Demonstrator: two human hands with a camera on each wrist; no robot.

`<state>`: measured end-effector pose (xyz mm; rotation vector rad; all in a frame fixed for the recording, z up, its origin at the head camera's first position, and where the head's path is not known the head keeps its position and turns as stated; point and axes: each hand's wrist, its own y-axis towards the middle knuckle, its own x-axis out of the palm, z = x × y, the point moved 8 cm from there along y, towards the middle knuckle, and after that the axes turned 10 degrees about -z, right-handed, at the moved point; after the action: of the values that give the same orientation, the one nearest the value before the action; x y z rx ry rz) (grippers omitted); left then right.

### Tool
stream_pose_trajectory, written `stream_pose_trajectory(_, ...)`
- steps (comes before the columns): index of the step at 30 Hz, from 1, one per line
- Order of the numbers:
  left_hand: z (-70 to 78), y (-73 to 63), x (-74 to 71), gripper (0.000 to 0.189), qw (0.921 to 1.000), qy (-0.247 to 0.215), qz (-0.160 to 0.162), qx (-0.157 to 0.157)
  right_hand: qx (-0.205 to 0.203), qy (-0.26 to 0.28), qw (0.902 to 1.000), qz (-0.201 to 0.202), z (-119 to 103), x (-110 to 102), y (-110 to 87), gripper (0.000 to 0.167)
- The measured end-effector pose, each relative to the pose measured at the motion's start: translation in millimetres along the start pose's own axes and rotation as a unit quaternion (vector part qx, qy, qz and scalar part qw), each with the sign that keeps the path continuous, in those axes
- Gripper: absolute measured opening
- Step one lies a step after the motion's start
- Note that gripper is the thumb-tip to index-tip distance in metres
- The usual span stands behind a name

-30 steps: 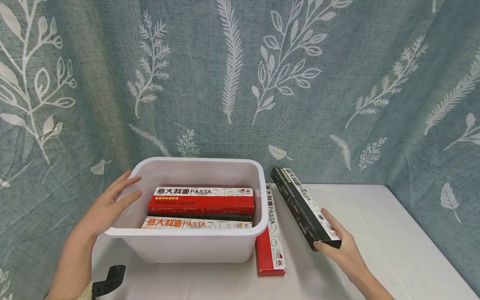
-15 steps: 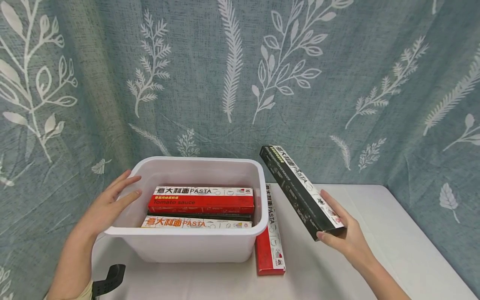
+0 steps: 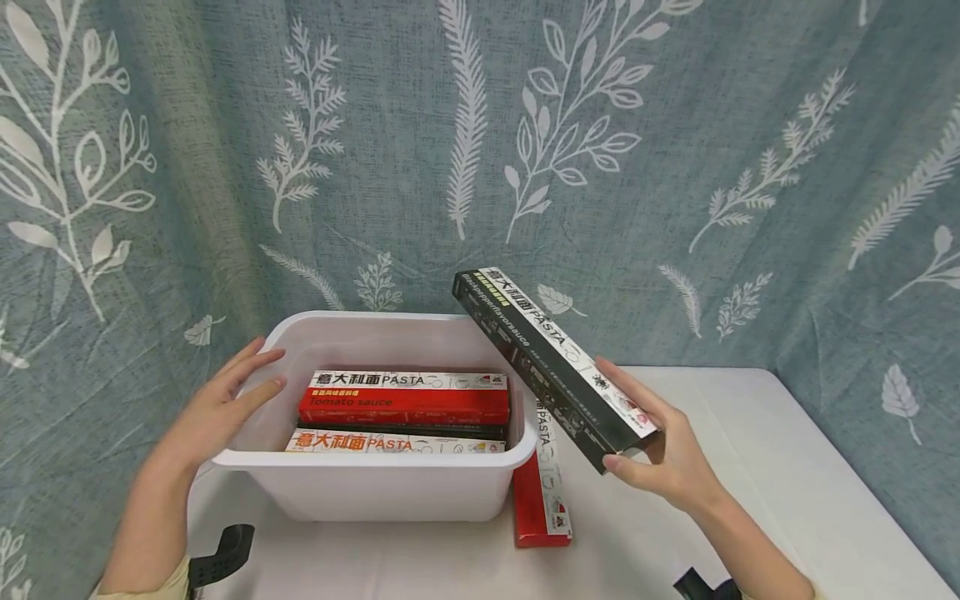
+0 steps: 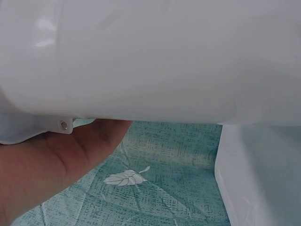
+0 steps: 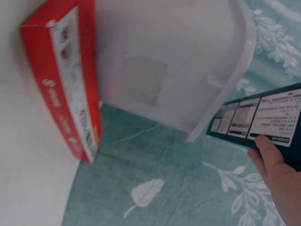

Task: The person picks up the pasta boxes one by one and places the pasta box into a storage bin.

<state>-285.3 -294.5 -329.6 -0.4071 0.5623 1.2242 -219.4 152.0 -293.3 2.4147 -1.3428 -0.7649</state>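
Note:
My right hand point(image 3: 667, 454) grips the near end of a black pasta box point(image 3: 555, 367) with a white "PASTA" top. The box is in the air, tilted, its far end over the right rim of the white plastic bin point(image 3: 360, 492). In the right wrist view, fingers point(image 5: 268, 153) press the back of this black box point(image 5: 268, 120). At the bin's left rim, my left hand point(image 3: 213, 408) rests with extended fingers; the left wrist view shows part of it against the bin point(image 4: 141, 61). Inside the bin lie a red tomato sauce pasta box point(image 3: 405, 404), a white-topped pasta box with orange lettering point(image 3: 397, 442) and a dark box between them.
Another red pasta box point(image 3: 542, 500) lies on the white table point(image 3: 750, 442) along the bin's right side, partly beneath the held box in the head view. Behind the table hangs a blue-green leaf-patterned curtain point(image 3: 420, 167).
My right hand has lifted the black pasta box and carried it left, from the table's right side to the bin's right rim. The left hand and the bin have stayed in place.

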Motion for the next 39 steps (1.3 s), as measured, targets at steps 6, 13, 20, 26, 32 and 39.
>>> stream_pose_trajectory(6, -0.8, 3.6, -2.2, 0.060, 0.9999, 0.000, 0.001, 0.012, -0.017, 0.004, 0.9989, -0.044, -3, 13, 15.1, 0.081)
stream_pose_trajectory(13, -3.1, 7.2, -4.2, 0.059, 0.9998, -0.003, 0.003, 0.018, -0.027, 0.016, 0.9943, -0.102, -4, 26, 35.2, 0.077)
stream_pose_trajectory(20, -5.3, 12.1, -4.7, 0.060, 0.9997, -0.016, -0.004, 0.017, -0.023, 0.032, 0.9833, -0.178, -2, 41, 52.9, 0.073)
stream_pose_trajectory(26, -5.6, 16.0, -7.7, 0.061, 0.9997, -0.015, -0.010, 0.015, 0.008, 0.035, 0.9746, -0.221, 5, 46, 67.9, 0.066)
stream_pose_trajectory(32, -6.4, 20.6, -9.6, 0.061, 0.9998, -0.009, -0.012, 0.013, 0.026, 0.059, 0.9743, -0.216, 16, 40, 89.4, 0.057)
stream_pose_trajectory(39, -7.0, 26.1, -10.9, 0.061, 0.9999, -0.004, -0.015, 0.004, 0.030, 0.037, 0.9765, -0.210, 26, 39, 104.6, 0.064)
